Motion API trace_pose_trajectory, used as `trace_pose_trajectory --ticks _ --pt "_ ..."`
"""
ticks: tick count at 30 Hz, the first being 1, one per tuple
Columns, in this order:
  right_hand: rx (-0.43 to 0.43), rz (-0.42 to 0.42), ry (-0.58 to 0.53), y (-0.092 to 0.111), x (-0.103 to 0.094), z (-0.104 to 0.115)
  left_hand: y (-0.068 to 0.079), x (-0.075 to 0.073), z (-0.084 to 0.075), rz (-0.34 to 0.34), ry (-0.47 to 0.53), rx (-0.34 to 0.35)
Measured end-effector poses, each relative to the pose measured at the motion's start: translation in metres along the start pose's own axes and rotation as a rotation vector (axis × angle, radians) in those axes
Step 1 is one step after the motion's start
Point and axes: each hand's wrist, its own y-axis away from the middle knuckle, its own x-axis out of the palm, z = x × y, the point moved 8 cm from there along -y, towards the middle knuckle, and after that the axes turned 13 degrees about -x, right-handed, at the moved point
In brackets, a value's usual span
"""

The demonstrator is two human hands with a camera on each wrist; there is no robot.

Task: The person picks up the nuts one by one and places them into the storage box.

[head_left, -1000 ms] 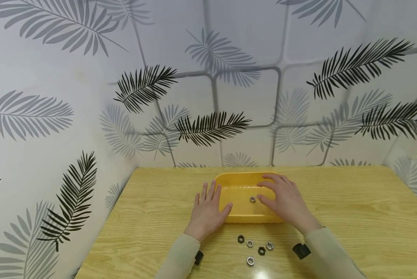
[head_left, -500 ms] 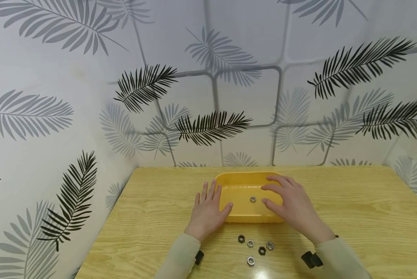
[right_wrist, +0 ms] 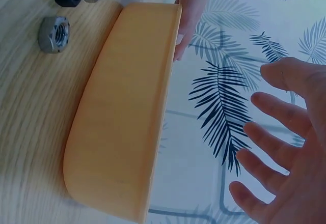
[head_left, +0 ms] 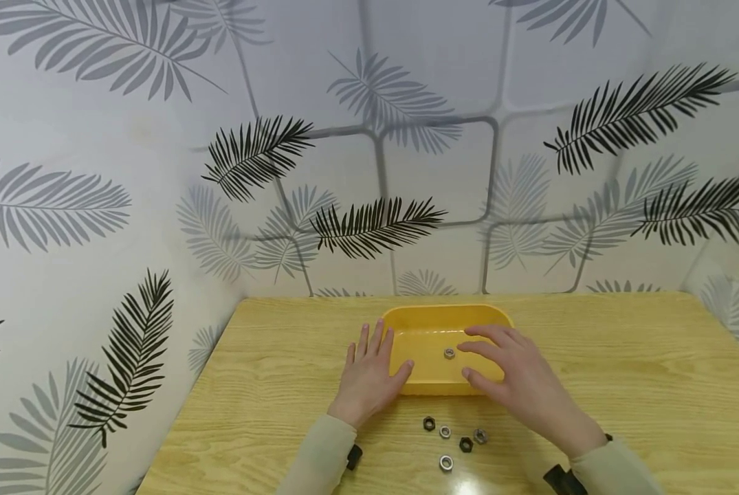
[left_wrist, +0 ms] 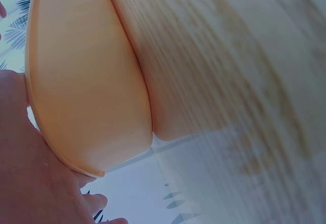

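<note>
A yellow plastic tray [head_left: 449, 388] stands on the wooden table with one silver hex nut [head_left: 449, 353] on its floor. My left hand [head_left: 369, 381] rests at the tray's left rim, fingers straight and spread. In the left wrist view that hand [left_wrist: 35, 168] lies along the rim of the tray wall [left_wrist: 91, 76]. Over the tray's right end hovers my right hand [head_left: 524, 381], its fingers loosely bent and apart, holding nothing. The right wrist view shows this hand [right_wrist: 290, 147] above the rim, away from the tray wall [right_wrist: 122, 112].
Several loose nuts lie on the table in front of the tray, among them a black nut [head_left: 429, 423], another black nut [head_left: 465, 445] and a silver nut [head_left: 446, 463]. A wall [head_left: 406, 172] with a leaf pattern rises behind the table [head_left: 270, 385].
My right hand has drawn back a little to the right and toward me, its thumb moving away from the nut in the tray. The left hand and the nuts have stayed put.
</note>
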Motion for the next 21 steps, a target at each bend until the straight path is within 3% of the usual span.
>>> trace_pose_trajectory --ticks 21 --pt "-0.102 0.08 -0.016 0.016 0.02 0.024 -0.002 0.0 0.0 -0.01 -0.021 -0.011"
